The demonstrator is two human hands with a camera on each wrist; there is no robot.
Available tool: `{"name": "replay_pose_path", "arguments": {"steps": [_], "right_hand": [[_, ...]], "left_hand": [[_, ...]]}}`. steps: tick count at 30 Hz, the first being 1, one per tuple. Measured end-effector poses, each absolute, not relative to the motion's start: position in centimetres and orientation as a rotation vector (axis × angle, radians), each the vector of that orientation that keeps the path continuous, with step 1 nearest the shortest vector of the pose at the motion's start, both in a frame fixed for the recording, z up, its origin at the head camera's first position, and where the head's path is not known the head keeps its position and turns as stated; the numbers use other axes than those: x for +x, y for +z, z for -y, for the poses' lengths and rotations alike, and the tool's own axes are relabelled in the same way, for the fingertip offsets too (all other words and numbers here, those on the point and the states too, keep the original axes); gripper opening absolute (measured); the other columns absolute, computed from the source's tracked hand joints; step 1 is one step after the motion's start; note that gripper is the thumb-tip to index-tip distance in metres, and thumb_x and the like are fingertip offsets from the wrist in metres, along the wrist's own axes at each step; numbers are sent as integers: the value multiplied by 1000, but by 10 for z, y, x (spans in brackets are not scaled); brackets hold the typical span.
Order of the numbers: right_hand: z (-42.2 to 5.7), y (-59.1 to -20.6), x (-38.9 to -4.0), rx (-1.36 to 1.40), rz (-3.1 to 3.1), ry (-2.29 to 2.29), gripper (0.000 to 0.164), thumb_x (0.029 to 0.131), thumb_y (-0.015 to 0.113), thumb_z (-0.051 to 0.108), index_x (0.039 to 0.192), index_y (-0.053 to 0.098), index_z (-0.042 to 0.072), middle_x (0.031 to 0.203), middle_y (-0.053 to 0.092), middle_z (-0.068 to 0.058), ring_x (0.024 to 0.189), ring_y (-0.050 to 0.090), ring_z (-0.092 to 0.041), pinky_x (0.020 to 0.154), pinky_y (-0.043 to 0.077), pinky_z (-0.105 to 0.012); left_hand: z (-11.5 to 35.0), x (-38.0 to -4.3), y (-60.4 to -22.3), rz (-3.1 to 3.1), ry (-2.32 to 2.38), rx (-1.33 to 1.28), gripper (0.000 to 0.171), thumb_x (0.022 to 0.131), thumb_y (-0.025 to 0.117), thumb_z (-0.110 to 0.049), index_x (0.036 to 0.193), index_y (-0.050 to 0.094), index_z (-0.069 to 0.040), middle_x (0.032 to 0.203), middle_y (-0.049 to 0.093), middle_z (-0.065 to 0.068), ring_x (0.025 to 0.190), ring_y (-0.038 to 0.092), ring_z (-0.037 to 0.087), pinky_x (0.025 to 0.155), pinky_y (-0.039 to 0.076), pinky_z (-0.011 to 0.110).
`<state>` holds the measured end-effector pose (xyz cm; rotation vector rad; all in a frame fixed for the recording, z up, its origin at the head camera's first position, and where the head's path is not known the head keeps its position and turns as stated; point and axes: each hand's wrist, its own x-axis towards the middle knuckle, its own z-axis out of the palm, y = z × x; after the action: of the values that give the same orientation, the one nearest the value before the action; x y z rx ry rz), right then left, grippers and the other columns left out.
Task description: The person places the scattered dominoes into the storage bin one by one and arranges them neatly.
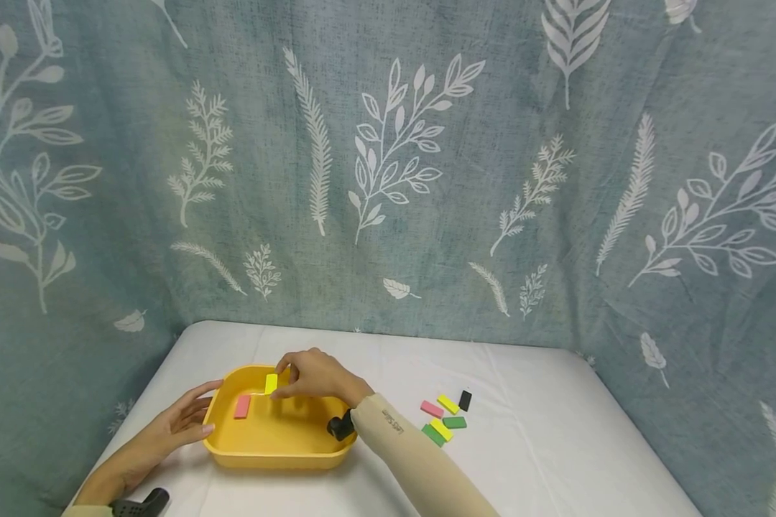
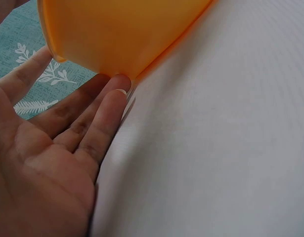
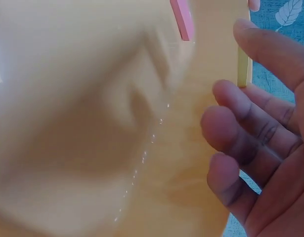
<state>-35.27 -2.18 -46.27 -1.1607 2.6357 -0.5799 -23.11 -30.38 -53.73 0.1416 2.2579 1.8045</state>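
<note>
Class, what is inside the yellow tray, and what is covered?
A pink block lies in the tray; the right hand holds a yellow block. In the head view, that hand covers the tray's far-right corner.

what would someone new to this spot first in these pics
Probably the bright orange tray on the white table, with the left hand at its left side and the right hand over it, pinching a yellow block. Next, the loose coloured blocks to the tray's right, then the teal leaf-print curtain behind.
</note>
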Motion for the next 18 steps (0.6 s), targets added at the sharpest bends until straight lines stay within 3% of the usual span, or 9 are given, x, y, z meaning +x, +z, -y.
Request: {"name": "replay_pose_path", "arguments": {"steps": [9,18], "right_hand": [[31,-466,-350,-1140,-2586,-612,49,89,80,44,126,69,14,73,66,11,52,64,-16,56,51,-19],[43,-479,-347,-1111,-2586,-543,46,88,80,46,122,69,18,72,70,10,53,61,-8,57,50,-18]], "left_hand": [[304,-233,-536,-2247,1811,114,82,99,70,-29,164,20,-22,163,26,27,147,29,49,113,34,66],[305,-233,-537,-2247,1816,118,81,99,69,-29,164,21,-24,163,27,26,147,30,48,113,35,65]]}}
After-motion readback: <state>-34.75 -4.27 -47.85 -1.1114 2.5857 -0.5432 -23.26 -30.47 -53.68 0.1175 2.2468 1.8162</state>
